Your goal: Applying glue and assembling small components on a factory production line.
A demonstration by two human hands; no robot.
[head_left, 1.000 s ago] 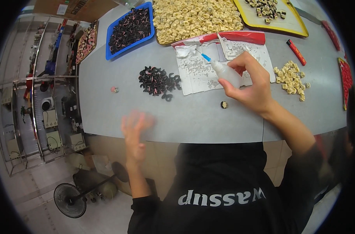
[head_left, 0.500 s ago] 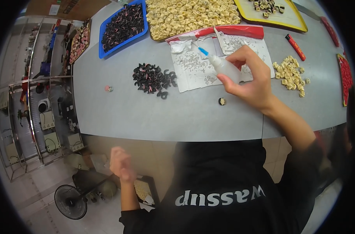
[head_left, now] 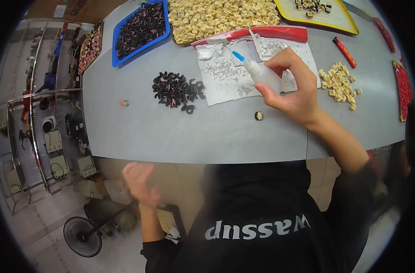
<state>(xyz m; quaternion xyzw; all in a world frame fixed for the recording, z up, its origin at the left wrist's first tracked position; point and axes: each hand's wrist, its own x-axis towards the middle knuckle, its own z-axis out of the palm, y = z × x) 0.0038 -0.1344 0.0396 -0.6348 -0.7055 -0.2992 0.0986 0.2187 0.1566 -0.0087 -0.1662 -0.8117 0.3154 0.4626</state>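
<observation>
My right hand [head_left: 296, 88] grips a translucent white squeeze bottle [head_left: 265, 77] with a blue needle tip, tilted over a white paper sheet [head_left: 225, 91] covered in grey dried spots. Off the table's front edge on the left, my left hand [head_left: 142, 183] is raised, somewhat blurred, its fingers loosely apart and nothing visible in them. Near the right hand lies one small black-and-cream piece [head_left: 259, 116]. A heap of black curved pieces [head_left: 173, 89], some with pink, is left of the paper. Small cream hollow pieces [head_left: 338, 82] form a pile to its right.
At the back stand a blue tray [head_left: 167, 32] of black pieces, a heap of cream pieces [head_left: 223, 18] and a yellow-rimmed tray [head_left: 357, 31]. A red marker-like stick [head_left: 344, 52] lies right. One small pinkish piece [head_left: 124, 103] sits left. A black fan [head_left: 82, 236] is on the floor.
My left hand has shifted slightly left and up, its fingers spreading from a more curled pose. The right hand still holds the bottle in nearly the same place.
</observation>
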